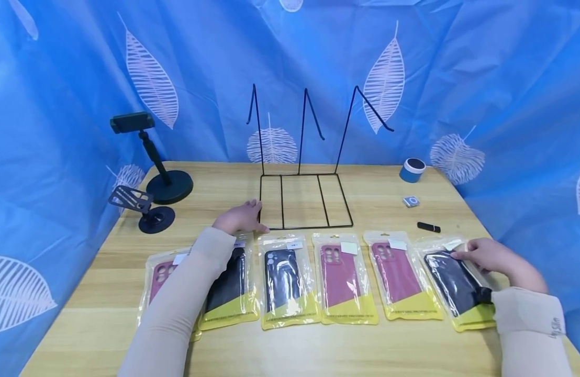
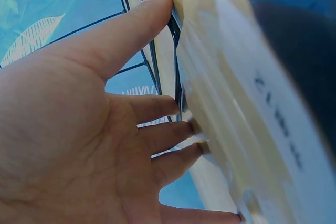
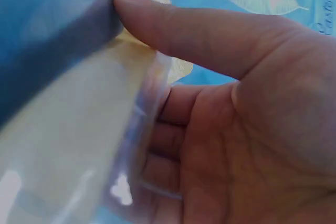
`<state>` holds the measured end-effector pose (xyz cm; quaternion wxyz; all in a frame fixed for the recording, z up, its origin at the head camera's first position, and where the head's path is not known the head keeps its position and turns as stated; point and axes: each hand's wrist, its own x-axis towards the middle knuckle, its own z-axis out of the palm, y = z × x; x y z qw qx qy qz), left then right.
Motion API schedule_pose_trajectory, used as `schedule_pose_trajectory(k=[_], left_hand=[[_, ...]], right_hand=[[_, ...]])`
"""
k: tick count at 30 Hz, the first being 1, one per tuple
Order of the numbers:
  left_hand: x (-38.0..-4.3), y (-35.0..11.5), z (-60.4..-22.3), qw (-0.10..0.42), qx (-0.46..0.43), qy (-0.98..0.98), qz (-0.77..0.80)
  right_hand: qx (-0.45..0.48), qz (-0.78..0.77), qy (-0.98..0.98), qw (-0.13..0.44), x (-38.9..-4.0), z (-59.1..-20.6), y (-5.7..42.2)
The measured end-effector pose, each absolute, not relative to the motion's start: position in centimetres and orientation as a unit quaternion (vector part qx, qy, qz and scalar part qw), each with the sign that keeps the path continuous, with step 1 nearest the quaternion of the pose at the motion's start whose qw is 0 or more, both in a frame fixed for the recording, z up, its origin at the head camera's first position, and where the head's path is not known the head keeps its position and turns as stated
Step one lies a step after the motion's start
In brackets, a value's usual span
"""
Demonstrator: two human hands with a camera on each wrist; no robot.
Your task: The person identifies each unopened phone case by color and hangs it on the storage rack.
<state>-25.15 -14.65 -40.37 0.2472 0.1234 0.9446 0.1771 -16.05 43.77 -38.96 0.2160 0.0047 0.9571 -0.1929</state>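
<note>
My left hand point(image 1: 241, 218) is at the front left corner of a black wire rack point(image 1: 306, 227), fingers fairly straight. In the left wrist view its thumb point(image 2: 149, 14) lies against the dark wire, with a bagged phone case close beside the fingertips. My right hand point(image 1: 499, 260) pinches the edge of the rightmost bagged black phone case point(image 1: 452, 280). In the right wrist view the thumb point(image 3: 157, 22) is on the clear bag's front, the fingers behind it. Left of that bag lie bagged pink phone cases point(image 1: 398, 275) point(image 1: 341, 275) and a black one point(image 1: 282, 277).
Under my left arm lie another bagged black case point(image 1: 229, 288) and a partly hidden pink one point(image 1: 159, 275). Two black phone stands point(image 1: 169, 187) point(image 1: 156, 220) stand back left. A blue round container point(image 1: 412, 170), small clip device point(image 1: 411, 201) and black stick point(image 1: 428, 227) sit right.
</note>
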Motion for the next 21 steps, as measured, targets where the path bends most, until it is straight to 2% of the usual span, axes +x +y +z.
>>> schedule_pose_trajectory(k=[6,17,21], left_hand=[[-25.1,-14.6,-40.3,0.248,0.124,0.945,0.174],[-25.6,-14.9,-41.2,0.245,0.124,0.946,0.172],[-25.6,-14.8,-41.1,0.244,0.122,0.947,0.172]], right_hand=[[-0.019,-0.155,0.979,0.13,-15.9,-36.8,42.3],[-0.015,-0.157,0.986,0.058,-15.5,-32.2,36.7],[-0.018,-0.18,0.983,-0.018,-15.2,-30.8,34.2]])
